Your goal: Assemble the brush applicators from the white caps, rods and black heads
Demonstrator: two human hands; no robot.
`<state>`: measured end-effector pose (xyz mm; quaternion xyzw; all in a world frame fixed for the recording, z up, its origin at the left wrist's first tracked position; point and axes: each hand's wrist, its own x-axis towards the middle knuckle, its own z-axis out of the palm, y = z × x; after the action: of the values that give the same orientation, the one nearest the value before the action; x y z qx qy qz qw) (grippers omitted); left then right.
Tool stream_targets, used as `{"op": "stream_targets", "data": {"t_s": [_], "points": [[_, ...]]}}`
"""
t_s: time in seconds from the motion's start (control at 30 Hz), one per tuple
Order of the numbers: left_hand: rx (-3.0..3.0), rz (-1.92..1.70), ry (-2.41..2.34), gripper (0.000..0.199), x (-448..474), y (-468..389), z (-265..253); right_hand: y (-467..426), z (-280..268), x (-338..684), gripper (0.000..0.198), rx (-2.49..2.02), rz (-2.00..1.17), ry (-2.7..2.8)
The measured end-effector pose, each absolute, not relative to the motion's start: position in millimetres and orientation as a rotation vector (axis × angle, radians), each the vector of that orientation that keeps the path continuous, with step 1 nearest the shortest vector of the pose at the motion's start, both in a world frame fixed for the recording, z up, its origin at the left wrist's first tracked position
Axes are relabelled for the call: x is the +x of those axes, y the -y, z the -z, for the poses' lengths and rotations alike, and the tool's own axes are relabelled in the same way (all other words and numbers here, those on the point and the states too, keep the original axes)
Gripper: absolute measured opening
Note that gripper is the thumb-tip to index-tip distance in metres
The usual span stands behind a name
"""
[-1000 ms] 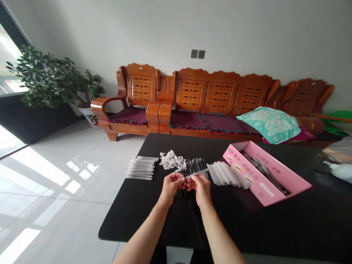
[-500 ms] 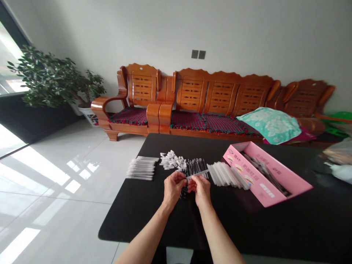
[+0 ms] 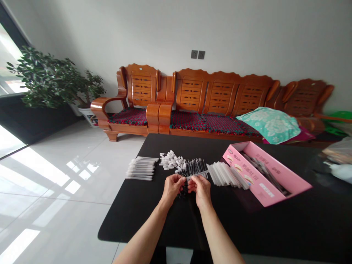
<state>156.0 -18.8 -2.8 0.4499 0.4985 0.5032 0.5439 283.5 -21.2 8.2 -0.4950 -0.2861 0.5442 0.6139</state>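
Over the black table, my right hand (image 3: 200, 186) grips a slim whitish pen barrel (image 3: 202, 173) that slants up to the right. My left hand (image 3: 173, 187) is closed at the barrel's left end; any small part in its fingertips is hidden. Just behind the hands lie dark pen refills (image 3: 195, 165) and a heap of white pen caps (image 3: 172, 160). Small black parts (image 3: 182, 194) show beneath and between my hands. A row of capped pens (image 3: 140, 168) lies to the left, and a stack of translucent barrels (image 3: 224, 174) to the right.
A pink box (image 3: 257, 183) holding dark slender pieces stands at the right of the black table (image 3: 132, 216). Plastic bags (image 3: 341, 161) lie at the far right edge. Behind the table are a wooden sofa (image 3: 189, 88) and a potted plant (image 3: 52, 79).
My hands stay almost in place with the barrel between them. The left fingers have shifted slightly; the piles look unchanged.
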Motion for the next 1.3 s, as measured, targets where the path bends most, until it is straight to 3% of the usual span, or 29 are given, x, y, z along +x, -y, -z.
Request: {"op": "stream_targets", "data": {"t_s": [0.17, 0.33, 0.5, 1.13, 1.3], "points": [[1.006, -1.293, -1.105, 0.043, 156, 18, 0, 22, -8, 284, 0.021, -1.137, -1.259, 0.652], [1.041, -1.127, -1.2, 0.051, 155, 19, 4, 21, -7, 283, 0.022, -1.137, -1.26, 0.653], [1.032, -1.207, -1.132, 0.039, 156, 18, 4, 21, -7, 283, 0.023, -1.128, -1.259, 0.669], [1.05, -1.157, -1.176, 0.048, 153, 16, 7, 19, -5, 283, 0.025, -1.15, -1.266, 0.69], [1.052, -1.2, -1.157, 0.041, 154, 16, 10, 18, -1, 283, 0.026, -1.152, -1.259, 0.695]]}}
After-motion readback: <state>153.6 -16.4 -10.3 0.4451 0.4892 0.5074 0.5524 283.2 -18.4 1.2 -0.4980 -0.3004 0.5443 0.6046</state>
